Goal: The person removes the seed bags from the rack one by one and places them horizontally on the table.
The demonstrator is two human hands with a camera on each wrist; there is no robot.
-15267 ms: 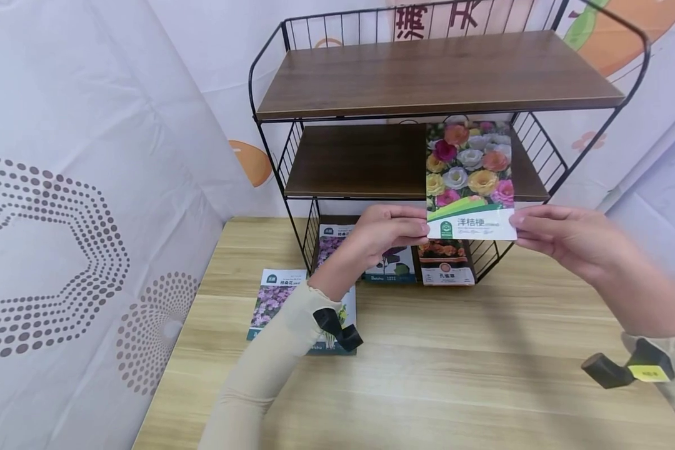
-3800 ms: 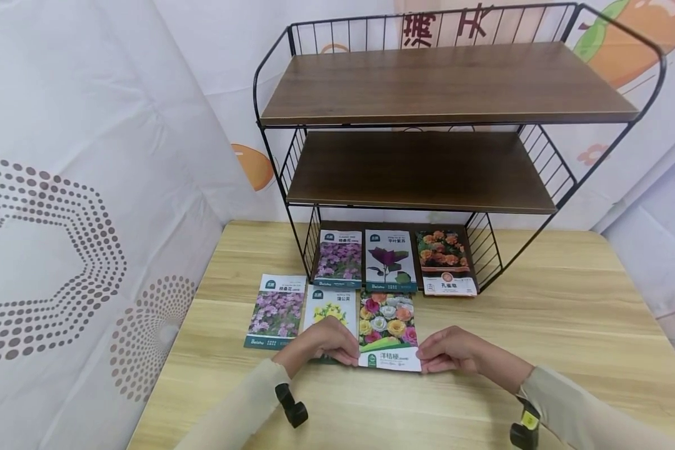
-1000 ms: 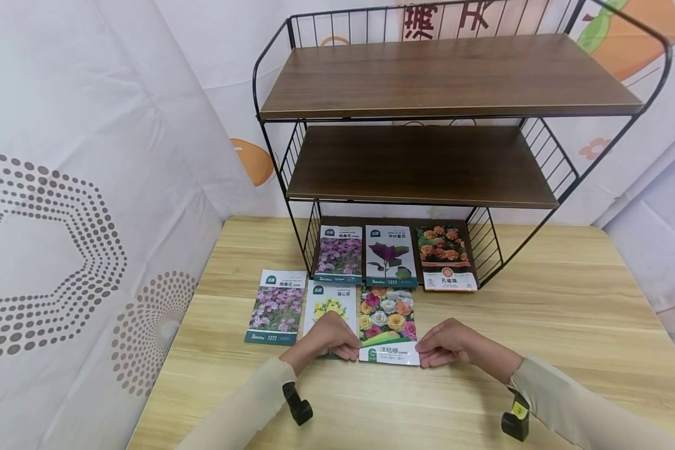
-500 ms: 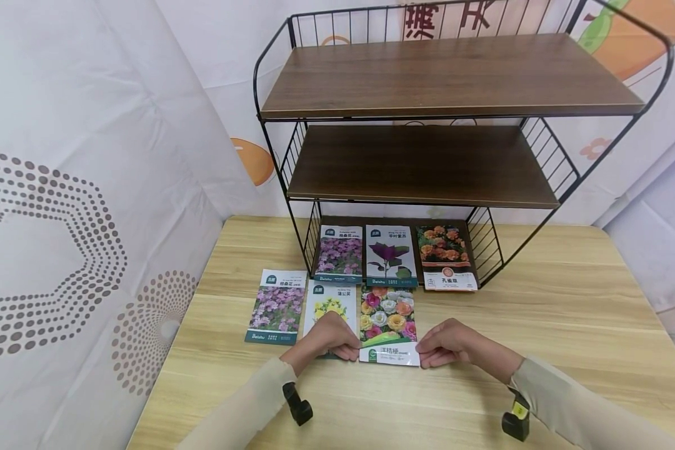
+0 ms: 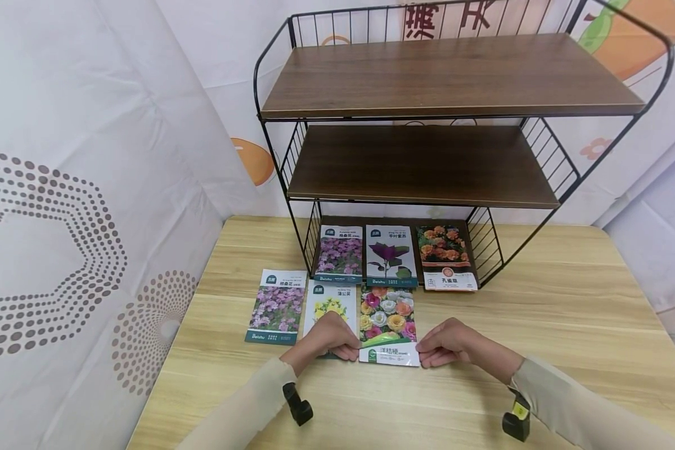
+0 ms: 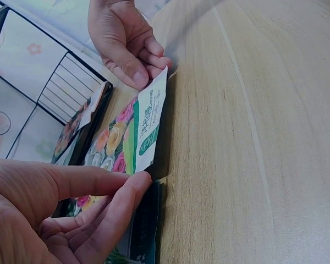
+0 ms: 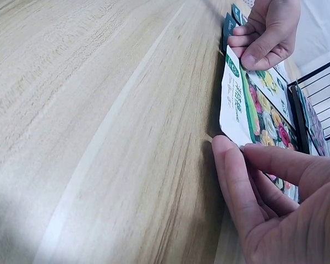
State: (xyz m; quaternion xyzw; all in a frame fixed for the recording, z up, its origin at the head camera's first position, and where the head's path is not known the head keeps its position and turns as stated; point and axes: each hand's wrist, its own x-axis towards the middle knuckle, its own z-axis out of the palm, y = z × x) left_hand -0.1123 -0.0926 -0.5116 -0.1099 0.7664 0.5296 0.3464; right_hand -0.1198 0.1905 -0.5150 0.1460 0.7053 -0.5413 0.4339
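A seed packet (image 5: 389, 322) printed with many-coloured roselike flowers lies flat before the shelf rack, its white lower band towards me. At its lower left corner, my left hand (image 5: 333, 335) pinches the edge between thumb and fingers. My right hand (image 5: 449, 342) pinches the lower right corner. Both wrist views show the near edge of this packet (image 6: 152, 118) slightly raised from the table. Left of it is a yellow-flower packet (image 5: 330, 300), partly covered by my left hand, and beyond that a purple-flower packet (image 5: 277, 306).
A black wire rack with brown wooden boards stands behind; its top shelf (image 5: 444, 75) and middle shelf (image 5: 422, 165) are bare. On the bottom level lean a purple-flower packet (image 5: 339, 255), a purple-leaf packet (image 5: 390, 255) and an orange-flower packet (image 5: 445, 256). Wooden table (image 5: 568, 312) extends right.
Both hands have brought the rose-like flower packet down from before the middle shelf to the table, right of the yellow-flower packet. Over the last second hands and packet stay still.
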